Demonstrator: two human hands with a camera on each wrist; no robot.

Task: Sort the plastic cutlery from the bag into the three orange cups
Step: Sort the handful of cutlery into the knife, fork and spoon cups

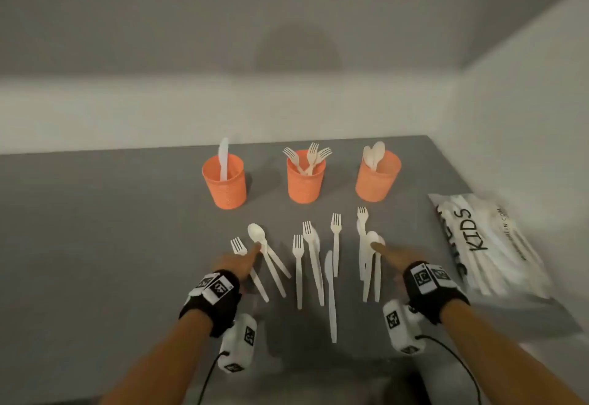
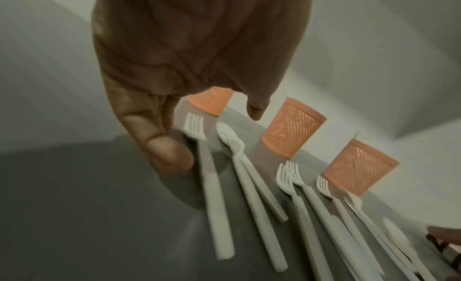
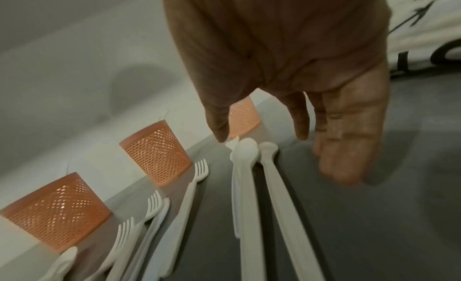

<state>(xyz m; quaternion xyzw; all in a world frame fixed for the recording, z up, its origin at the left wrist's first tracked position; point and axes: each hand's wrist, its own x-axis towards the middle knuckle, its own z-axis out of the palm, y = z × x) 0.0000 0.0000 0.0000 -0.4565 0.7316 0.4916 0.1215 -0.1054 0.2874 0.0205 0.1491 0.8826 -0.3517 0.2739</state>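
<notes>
The fingers [image 2: 159, 143] of the left hand [image 1: 237, 262] are stretched out and loosely together, not curled; they hold nothing. In the head view the fingertip reaches the neck of a spoon [image 1: 256, 233] and seems to touch it, though the blur does not let me be sure. The right hand [image 1: 390, 258] is also relaxed and straight, with the fingers [image 3: 344, 147] a little spread and nothing pinched. Its forefinger points at the bowls of two spoons [image 3: 245, 147], touching or just beside them.

I judge the cutlery to be very light, thin and rather stiff, with a smooth surface, so it will slip easily on the table [image 1: 111, 229] and could snap if it is bent hard. It lies flat, so the best hold is probably a pinch on the narrow handle, after lifting one end by pressing on the bowl or sliding a nail under it.

The loose pieces lie in a fan between the hands and the cups: a fork [image 1: 238, 245] at 9 o'clock from the left spoon, more forks [image 1: 304, 239] and a knife [image 1: 330, 280] in the middle. At 12 o'clock stand three orange cups in a row: the left cup [image 1: 224, 186] with one knife, the middle cup [image 1: 306, 181] with forks, the right cup [image 1: 377, 181] with spoons. The bag [image 1: 484, 239] lies at 3 o'clock, and more cutlery seems to be inside.
</notes>
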